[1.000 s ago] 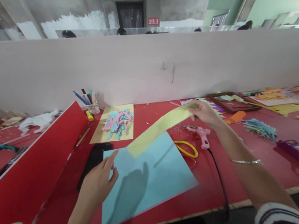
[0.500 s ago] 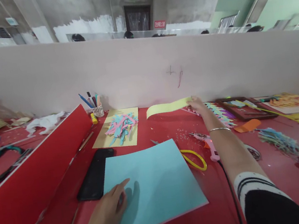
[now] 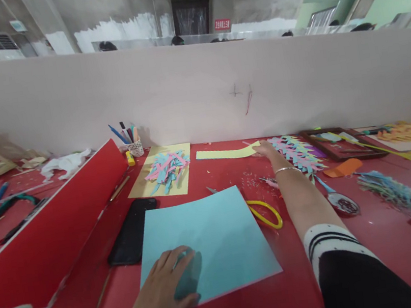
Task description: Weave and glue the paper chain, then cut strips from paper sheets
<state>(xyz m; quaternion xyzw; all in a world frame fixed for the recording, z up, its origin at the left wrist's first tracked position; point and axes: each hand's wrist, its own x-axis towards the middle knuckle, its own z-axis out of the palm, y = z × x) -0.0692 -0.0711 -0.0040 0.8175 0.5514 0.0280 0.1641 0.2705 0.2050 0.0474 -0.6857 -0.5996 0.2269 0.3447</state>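
My left hand [image 3: 166, 283] rests over a light blue sheet of paper [image 3: 214, 240], fingers apart and slightly curved, with nothing gripped. Under the blue sheet's lower edge a pink edge shows. Farther off, my right hand [image 3: 265, 149] has its fingers closed on the right end of a yellow paper strip [image 3: 223, 153]; the strip lies along the red table near the partition. Yellow-handled scissors [image 3: 266, 214] lie partly beneath the blue sheet. My right forearm hides most of a pink glue gun [image 3: 269, 181].
Left of the blue sheet are a black phone [image 3: 132, 232] and a red divider [image 3: 58, 232]. Behind stand a pen cup [image 3: 135, 148] and cut strips [image 3: 167, 170] on yellow paper. Rightward lie a fringed paper piece [image 3: 296, 155], a wooden frame [image 3: 360, 154] and a spoon [image 3: 342, 203].
The yellow strip has come down from a raised curve to lie flatter, my right hand lowering with it. My left hand has gone from a pointing finger to spread fingers on the blue sheet.
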